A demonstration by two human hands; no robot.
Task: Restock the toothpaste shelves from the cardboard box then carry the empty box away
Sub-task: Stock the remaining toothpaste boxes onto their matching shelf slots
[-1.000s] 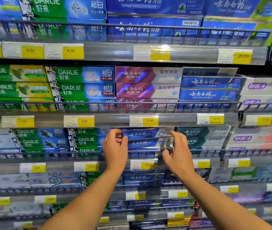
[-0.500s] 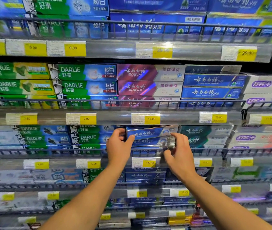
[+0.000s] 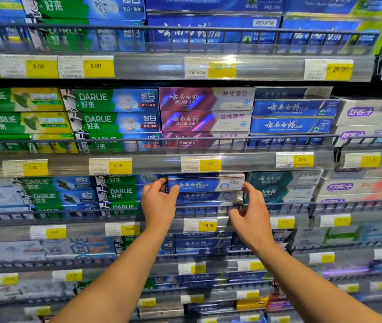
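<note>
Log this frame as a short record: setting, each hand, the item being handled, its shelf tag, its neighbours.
setting: store shelving of boxed toothpaste behind wire rails
left hand: grips the left end of the top blue toothpaste box
right hand: fingers at the box's right end; exact grip cannot be told
item position: top of a stack of blue boxes, under the 17.00 price tag
tag below stack: 15.00 price tag
left neighbour: green Darlie boxes
right neighbour: dark teal boxes
cardboard box: not in view
</note>
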